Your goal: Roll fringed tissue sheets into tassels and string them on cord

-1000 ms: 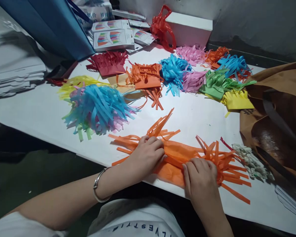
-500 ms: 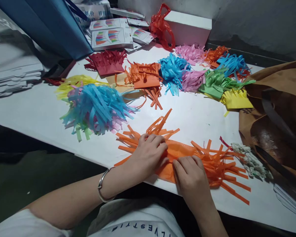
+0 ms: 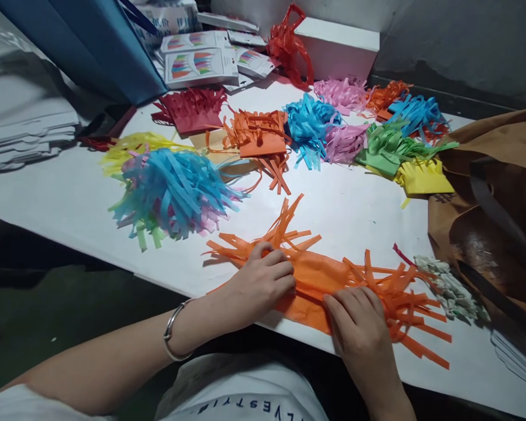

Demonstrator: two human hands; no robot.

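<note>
Paper, orange [image 3: 319, 270], thin and cut to fringes at both ends, lies flat along the near edge of the tabletop [image 3: 333, 216], directly in front of the person. Left hand [image 3: 260, 286]: palm down over the left part of the sheet, fingers bent and touching it (thumb hidden, so I cannot tell whether it grips or only presses). Right hand [image 3: 363, 321]: narrow, fingertips drawn together on a raised fold that runs lengthwise between the hands, holding the paper there. Fringes spread past the left hand on one side and past the right hand on the other. A silver bracelet [image 3: 169, 336] sits on the left wrist. Beyond the left hand, well apart from the sheet, is a loose heap of light-blue strips [image 3: 179, 190], with pink, green and yellow showing under and behind it. Farther back, a row of fringed bundles: dark red [image 3: 197, 118], orange [image 3: 263, 146], blue [image 3: 307, 123], pink [image 3: 345, 145], green [image 3: 379, 156], yellow [image 3: 427, 178]. At the right side stands a brown bag [image 3: 445, 228]; a whitish crumpled bundle [image 3: 451, 289] lies just beside it, near the right-hand fringe. Back of tabletop: flat boxes [image 3: 201, 67] with coloured tassel pictures, a red plastic bag [image 3: 284, 44], and a plain white box [image 3: 346, 49].
</note>
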